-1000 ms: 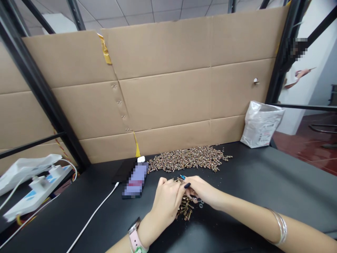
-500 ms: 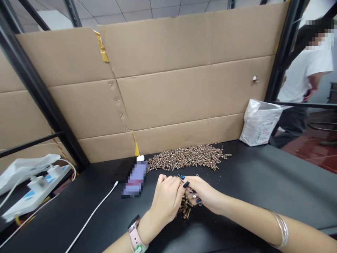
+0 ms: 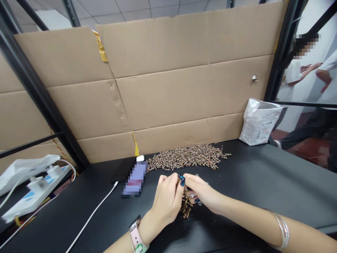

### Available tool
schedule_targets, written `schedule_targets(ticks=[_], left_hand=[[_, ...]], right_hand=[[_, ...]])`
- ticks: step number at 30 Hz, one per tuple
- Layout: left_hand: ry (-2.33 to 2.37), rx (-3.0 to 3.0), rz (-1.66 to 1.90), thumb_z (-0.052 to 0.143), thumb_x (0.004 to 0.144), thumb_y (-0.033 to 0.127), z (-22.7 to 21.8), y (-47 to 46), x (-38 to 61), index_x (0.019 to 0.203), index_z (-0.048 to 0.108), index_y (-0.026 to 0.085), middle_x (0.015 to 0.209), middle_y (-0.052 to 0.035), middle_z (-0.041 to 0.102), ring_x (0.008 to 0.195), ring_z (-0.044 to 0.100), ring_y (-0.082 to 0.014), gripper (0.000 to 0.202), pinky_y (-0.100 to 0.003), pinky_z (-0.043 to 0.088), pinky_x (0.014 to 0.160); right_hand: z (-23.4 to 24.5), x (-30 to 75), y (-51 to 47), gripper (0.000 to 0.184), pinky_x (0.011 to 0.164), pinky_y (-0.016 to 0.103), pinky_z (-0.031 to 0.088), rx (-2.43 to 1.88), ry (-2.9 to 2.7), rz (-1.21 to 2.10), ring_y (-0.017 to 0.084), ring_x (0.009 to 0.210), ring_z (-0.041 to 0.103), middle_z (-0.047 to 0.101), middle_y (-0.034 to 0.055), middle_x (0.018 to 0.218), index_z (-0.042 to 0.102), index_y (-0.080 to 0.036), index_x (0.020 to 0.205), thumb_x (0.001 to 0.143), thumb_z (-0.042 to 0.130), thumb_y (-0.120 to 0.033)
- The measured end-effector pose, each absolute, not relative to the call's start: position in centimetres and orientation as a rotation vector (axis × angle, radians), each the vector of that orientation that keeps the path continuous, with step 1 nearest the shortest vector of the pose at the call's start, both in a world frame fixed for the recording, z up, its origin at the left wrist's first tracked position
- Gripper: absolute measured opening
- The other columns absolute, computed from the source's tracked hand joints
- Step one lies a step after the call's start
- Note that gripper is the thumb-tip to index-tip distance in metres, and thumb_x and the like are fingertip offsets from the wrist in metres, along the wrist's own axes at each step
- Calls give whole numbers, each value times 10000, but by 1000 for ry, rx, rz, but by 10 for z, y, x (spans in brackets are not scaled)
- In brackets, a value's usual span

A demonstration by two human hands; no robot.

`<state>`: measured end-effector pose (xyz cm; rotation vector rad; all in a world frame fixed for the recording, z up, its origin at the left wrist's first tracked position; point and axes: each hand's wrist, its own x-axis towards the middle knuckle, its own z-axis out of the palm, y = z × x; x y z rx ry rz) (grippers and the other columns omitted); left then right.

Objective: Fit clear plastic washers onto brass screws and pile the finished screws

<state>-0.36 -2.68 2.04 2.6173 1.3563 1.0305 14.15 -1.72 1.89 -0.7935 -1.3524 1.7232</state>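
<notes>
My left hand [image 3: 166, 199] and my right hand [image 3: 202, 191] meet fingertip to fingertip over the black table [image 3: 263, 182], both with fingers curled in a pinch. They work at some small part I cannot make out. Just under them lies a small heap of bronze screws [image 3: 186, 207]. A much larger pile of the same screws [image 3: 187, 158] stretches along the foot of the cardboard wall, a little beyond my hands. A watch with a pink strap sits on my left wrist and silver bangles on my right forearm.
A phone [image 3: 134, 179] on a white cable [image 3: 92, 214] lies left of my hands. A white power strip [image 3: 34, 191] is at far left. A crumpled plastic bag [image 3: 259, 121] stands at the back right. Black rack posts frame the bench; people move behind at right.
My hands stay over the small heap; their fingertips have drawn closer together. The people behind the rack at right have shifted.
</notes>
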Motion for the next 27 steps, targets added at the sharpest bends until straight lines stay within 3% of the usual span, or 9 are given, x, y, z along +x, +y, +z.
schedule_targets(ticks=[15,21,27], left_hand=[[1273,2485,1024,165,968,239,22,-28,-4,686,373,194,671,1,486,632,417,-146,353,-312,321,682],[1296,2528,1035,251,952,276,18,-29,-4,756,395,197,716,-6,496,685,439,-158,256,-308,339,681],[1170,2314,1112,184,971,292,20,-28,-1,651,400,194,645,-1,493,633,442,-142,399,-287,349,651]], right_hand=[[19,140,-19,396,477,207,191,-673,-1299,1761,69,490,228,273,-86,576,317,-214,695,752,576,-509],[19,137,-18,418,472,213,191,-719,-1337,1683,76,488,223,268,-83,554,296,-214,665,757,559,-525],[14,140,-18,351,506,223,253,-657,-1494,1503,95,526,244,288,-71,594,356,-214,722,846,458,-526]])
